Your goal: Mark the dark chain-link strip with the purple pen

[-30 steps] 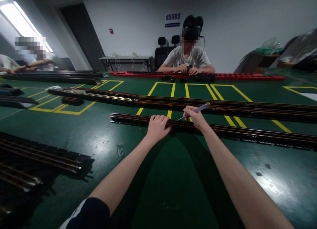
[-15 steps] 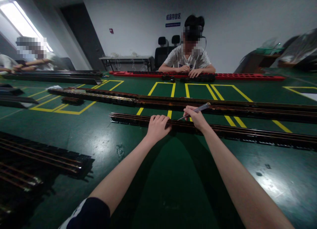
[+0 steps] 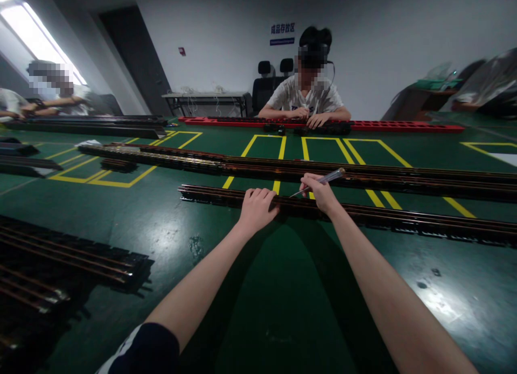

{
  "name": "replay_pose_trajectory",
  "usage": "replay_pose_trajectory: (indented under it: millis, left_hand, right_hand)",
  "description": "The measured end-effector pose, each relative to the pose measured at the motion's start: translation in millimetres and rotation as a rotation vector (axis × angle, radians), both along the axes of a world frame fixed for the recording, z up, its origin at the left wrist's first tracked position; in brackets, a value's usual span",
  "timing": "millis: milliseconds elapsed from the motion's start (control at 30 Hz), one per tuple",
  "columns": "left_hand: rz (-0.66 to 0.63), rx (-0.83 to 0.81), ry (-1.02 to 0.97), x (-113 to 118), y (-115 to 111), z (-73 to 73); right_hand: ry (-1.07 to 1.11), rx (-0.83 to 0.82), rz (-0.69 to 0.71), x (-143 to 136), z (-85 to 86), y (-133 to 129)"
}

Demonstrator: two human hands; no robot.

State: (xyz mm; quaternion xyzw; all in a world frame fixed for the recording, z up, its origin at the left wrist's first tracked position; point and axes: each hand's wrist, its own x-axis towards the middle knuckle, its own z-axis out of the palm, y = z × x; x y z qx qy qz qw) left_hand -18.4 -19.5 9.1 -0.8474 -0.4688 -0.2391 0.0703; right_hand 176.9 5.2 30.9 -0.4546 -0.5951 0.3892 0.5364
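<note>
Left hand point(image 3: 255, 208) laid palm-down across the nearest long dark rail point(image 3: 404, 219), fingers curled over its far edge, pressing it flat against the green table point(image 3: 283, 298), likely to keep the strip from shifting under the tool. Right hand point(image 3: 320, 193) closed in a pen-like grip around a slim screwdriver point(image 3: 323, 180) with a clear handle, the handle angled up and to the right, the thin shaft slanting down and left toward the top of the same rail, just between the two hands; whether the tip actually touches a groove or a screw cannot be told, too small and dark. Hands near each other but apart, both over the middle stretch of the rail, which runs from left of centre off toward the right edge, with coppery lines along its length. Beyond it, well apart, a second set of long rails point(image 3: 363, 172) lying roughly parallel across yellow floor-style markings point(image 3: 250, 145) painted on the tabletop. At the lower left, another stack of dark strips with copper bars point(image 3: 68, 261), close to the table edge. Across the table, a seated person in a white shirt point(image 3: 305, 96), both hands busy on small dark parts beside a long red tray point(image 3: 404, 126). At far left, another person's arms point(image 3: 40, 107) resting over more dark rails. Behind, office chairs point(image 3: 264, 83), a grey bench point(image 3: 205, 96) and a blue wall sign point(image 3: 282, 32).
</note>
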Motion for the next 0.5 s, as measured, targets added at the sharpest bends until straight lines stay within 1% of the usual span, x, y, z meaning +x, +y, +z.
replay_pose_trajectory:
  millis: [233, 500]
  left_hand:
    - [0.000, -0.002, 0.000, 0.2, -0.5, 1.5]
    - [-0.005, 0.023, -0.003, 0.3, 0.8, -0.6]
  right_hand:
    - [0.021, 0.018, -0.023, 1.9, -4.4, 2.9]
    - [0.005, 0.032, -0.031, 2.4, -3.7, 1.9]
